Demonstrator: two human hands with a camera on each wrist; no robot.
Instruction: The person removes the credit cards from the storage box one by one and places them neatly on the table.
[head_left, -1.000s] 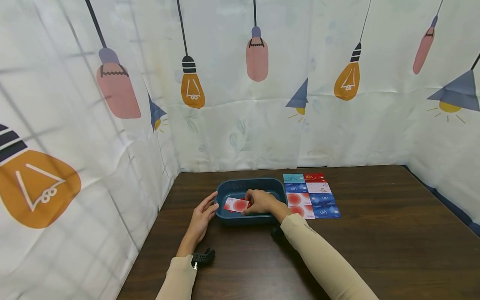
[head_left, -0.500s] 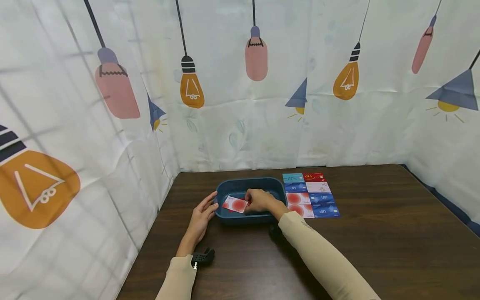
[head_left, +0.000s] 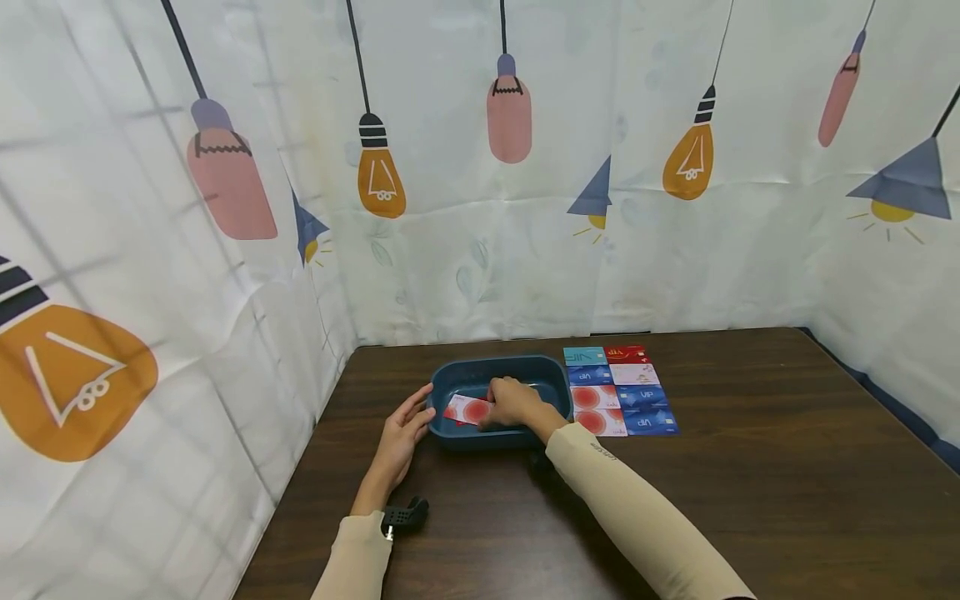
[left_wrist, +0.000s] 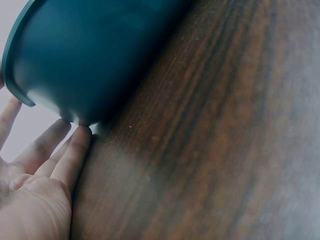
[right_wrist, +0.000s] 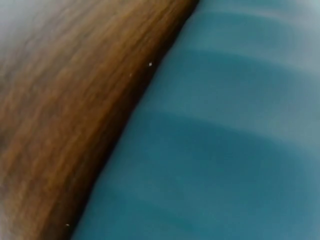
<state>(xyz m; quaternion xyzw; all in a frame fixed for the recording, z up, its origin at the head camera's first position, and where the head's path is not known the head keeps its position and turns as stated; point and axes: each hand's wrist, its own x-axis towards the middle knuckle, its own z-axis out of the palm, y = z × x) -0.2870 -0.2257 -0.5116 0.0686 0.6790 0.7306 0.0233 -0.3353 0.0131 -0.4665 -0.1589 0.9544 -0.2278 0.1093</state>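
Note:
A blue plastic basin [head_left: 517,440] stands on the table. My left hand [head_left: 399,437] rests against its left end; in the left wrist view the fairly straight fingers [left_wrist: 75,155] touch the basin's outer wall [left_wrist: 95,55]. My right hand [head_left: 516,403] reaches inside over the right side, fingers bent, and pinches the right edge of a white card with red circles [head_left: 467,409]. Its fingertips are partly hidden. A red edge shows beneath that card. The right wrist view has only the blurred basin wall [right_wrist: 215,150] and table, no hand.
Right beside the basin, several cards lie in two columns: teal [head_left: 585,356], red [head_left: 627,355], blue [head_left: 648,421] and white with red circles [head_left: 597,397]. The brown wooden table [head_left: 750,467] extends right. A patterned curtain [head_left: 480,275] hangs behind and at both sides.
My right hand has shifted slightly within the basin, staying at the card's right edge. The card has moved a little to the left and turned slightly. My left hand stays at the basin's end.

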